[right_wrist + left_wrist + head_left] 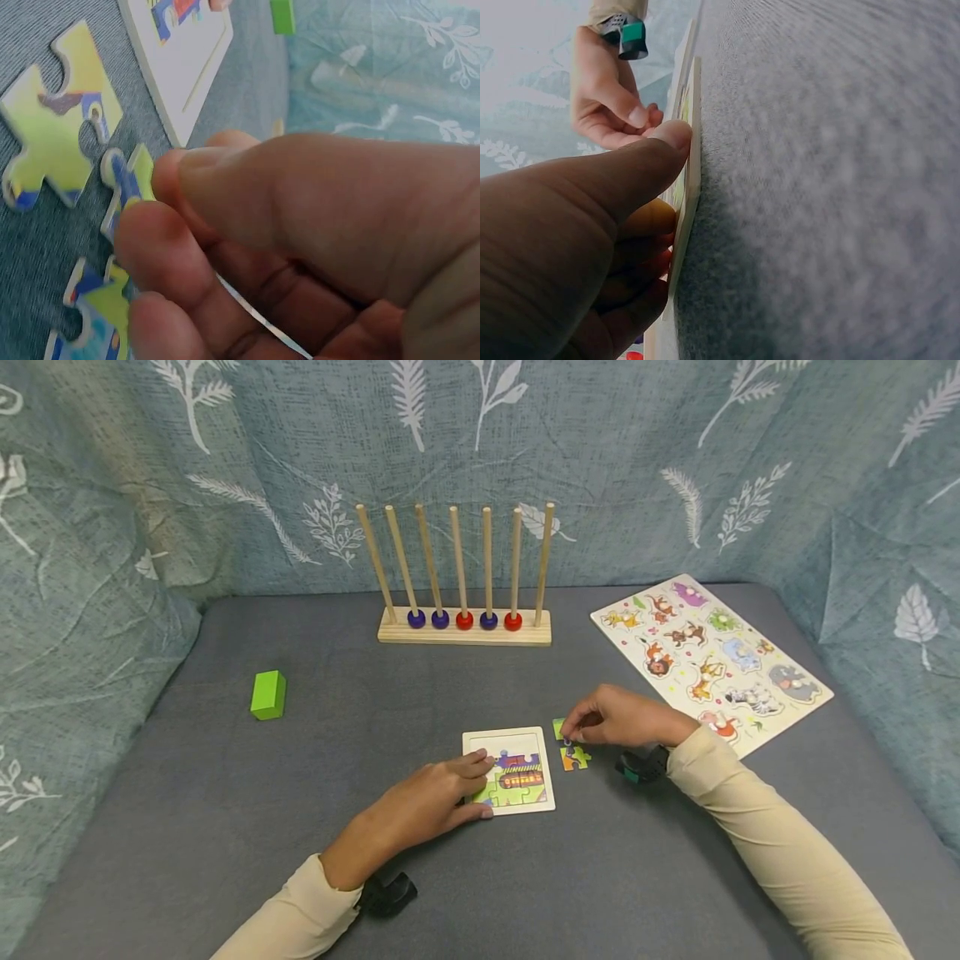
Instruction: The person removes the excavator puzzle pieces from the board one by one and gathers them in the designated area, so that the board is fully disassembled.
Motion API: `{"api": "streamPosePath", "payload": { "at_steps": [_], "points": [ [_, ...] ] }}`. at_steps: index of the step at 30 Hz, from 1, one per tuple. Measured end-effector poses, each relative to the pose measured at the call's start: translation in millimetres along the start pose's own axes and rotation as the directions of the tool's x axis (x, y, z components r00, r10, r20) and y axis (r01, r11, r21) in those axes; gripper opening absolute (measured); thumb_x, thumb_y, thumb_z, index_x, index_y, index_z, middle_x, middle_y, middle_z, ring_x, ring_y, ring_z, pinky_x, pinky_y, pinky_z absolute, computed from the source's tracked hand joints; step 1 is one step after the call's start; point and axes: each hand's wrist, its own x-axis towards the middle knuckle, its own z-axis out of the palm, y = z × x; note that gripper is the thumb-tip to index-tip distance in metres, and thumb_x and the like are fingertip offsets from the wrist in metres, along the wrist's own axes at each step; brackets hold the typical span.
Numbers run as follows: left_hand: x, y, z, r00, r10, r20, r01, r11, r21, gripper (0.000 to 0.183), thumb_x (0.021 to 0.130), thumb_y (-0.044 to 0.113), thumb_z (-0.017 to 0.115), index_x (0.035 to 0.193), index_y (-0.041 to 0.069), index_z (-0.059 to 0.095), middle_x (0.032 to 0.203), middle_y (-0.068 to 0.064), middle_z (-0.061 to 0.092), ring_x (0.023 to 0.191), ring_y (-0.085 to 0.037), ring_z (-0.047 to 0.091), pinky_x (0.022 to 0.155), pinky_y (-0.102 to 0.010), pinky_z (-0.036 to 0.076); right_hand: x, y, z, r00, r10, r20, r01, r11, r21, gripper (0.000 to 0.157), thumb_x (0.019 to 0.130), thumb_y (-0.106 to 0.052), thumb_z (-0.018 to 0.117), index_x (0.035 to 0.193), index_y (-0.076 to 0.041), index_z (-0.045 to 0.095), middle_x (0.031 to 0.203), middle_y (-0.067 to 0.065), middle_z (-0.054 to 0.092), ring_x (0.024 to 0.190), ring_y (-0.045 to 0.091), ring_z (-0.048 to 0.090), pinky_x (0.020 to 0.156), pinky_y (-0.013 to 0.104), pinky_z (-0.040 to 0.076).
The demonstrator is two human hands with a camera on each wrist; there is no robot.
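A square puzzle tray [512, 734] with a pale rim lies before me, partly filled with colorful pieces. My left hand [431, 802] rests on its left side, fingers spread over the surface and thumb at the near edge. Just right of the tray, my right hand [618, 717] pinches a small green and blue puzzle piece [127, 184] at the fingertips, which partly hide it. Close beside it, a yellow-green puzzle piece [56, 135] and another blue and green puzzle piece [94, 322] lie on the cloth.
A wooden peg stand [465, 635] with red and blue beads stands at the back. At the right lies an animal puzzle board [675, 635], beneath the right forearm's far side. A green block [267, 695] sits on the left of the grey tabletop [337, 710].
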Motion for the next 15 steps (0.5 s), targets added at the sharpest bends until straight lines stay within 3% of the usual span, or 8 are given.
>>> {"api": "streamPosePath", "payload": {
  "at_steps": [9,15],
  "points": [
    [0.0,0.1,-0.6,1.000,0.019,-0.015,-0.019,1.000,0.013,0.035,0.092,0.029,0.069,0.116,0.004,0.070,0.136,-0.015,0.056,0.132,-0.028,0.045,0.100,-0.042,0.044,11.0,-12.6,11.7,0.996,-0.034,-0.080,0.032,0.999,-0.019,0.017,0.092,-0.001,0.065,0.107,-0.001,0.073,0.096,0.005,0.072,0.075,0.010,0.063,0.067,0.028,0.052],
    [0.6,0.8,-0.7,1.000,0.009,-0.015,-0.009,1.000,0.007,0.038,0.092,0.030,0.069,0.118,0.003,0.069,0.136,-0.014,0.056,0.132,-0.027,0.045,0.100,-0.042,0.045,19.5,-18.2,21.8,0.995,-0.055,-0.081,0.053,0.998,-0.024,0.017,0.092,-0.002,0.065,0.106,-0.002,0.074,0.100,0.003,0.072,0.080,0.008,0.063,0.070,0.028,0.054]
  ]
}}
